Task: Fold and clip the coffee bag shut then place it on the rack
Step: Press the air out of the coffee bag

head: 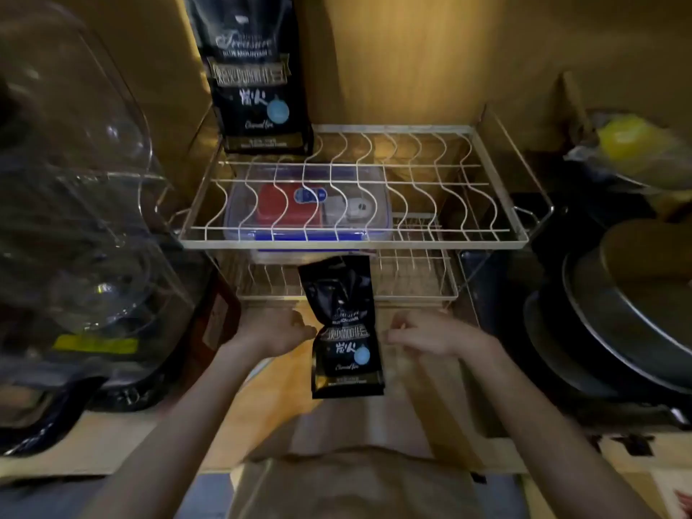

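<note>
A dark coffee bag [346,331] with a pale blue dot stands on the wooden counter, just in front of the white wire rack [352,241]. Its crumpled top leans back under the rack's upper shelf. My left hand [277,331] is curled against the bag's left side at its pinched waist and grips it. A short gap to the right of the bag, my right hand [430,335] hovers with loosely spread fingers and holds nothing. A second, larger coffee bag [258,69] of the same kind stands upright on the upper shelf's back left corner.
On the rack's lower tier, under the upper shelf, sits a clear lidded box [307,207] with a red item inside. A clear plastic dome and glassware [82,204] crowd the left. Stacked dark pans [629,316] fill the right, with a yellow item in plastic [629,144] behind them.
</note>
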`<state>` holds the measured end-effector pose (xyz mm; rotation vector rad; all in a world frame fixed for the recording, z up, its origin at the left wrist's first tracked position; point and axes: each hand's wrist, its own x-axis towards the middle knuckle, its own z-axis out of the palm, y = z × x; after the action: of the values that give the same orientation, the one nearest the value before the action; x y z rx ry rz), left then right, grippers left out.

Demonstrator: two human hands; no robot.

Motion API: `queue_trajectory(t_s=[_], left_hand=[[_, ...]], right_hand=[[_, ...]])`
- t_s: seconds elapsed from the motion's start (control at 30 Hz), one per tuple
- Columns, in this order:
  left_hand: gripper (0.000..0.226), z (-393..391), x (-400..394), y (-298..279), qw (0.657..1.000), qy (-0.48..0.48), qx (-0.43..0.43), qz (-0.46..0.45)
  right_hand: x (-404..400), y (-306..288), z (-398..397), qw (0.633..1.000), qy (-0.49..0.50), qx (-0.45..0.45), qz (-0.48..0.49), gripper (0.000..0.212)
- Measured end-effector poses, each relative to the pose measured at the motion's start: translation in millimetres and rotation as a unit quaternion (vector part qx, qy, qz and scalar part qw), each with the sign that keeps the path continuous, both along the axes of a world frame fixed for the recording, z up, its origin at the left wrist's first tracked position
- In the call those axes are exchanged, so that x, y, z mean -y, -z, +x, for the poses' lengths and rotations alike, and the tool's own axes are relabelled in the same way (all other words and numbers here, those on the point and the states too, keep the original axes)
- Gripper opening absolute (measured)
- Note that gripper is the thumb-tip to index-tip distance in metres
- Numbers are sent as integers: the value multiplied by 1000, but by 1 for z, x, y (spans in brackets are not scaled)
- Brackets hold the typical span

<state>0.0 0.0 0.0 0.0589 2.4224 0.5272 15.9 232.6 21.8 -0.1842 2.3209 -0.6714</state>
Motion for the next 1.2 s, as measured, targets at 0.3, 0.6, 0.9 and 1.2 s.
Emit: queue_trajectory(t_s=[0.3,0.6,0.9,1.2], left_hand=[[117,35,-11,54,968,-141,34,205],[101,31,-18,75,928,-212,96,291],[120,23,-13,77,924,-205,120,301],[91,23,-16,76,933,-155,-48,321]], right_hand=[[20,57,27,934,261,54,-237,73],[21,97,19,878,329,123,-326,77],[15,107,6,899,280,146,-305,74],[21,113,8,894,304,12,-329,82]])
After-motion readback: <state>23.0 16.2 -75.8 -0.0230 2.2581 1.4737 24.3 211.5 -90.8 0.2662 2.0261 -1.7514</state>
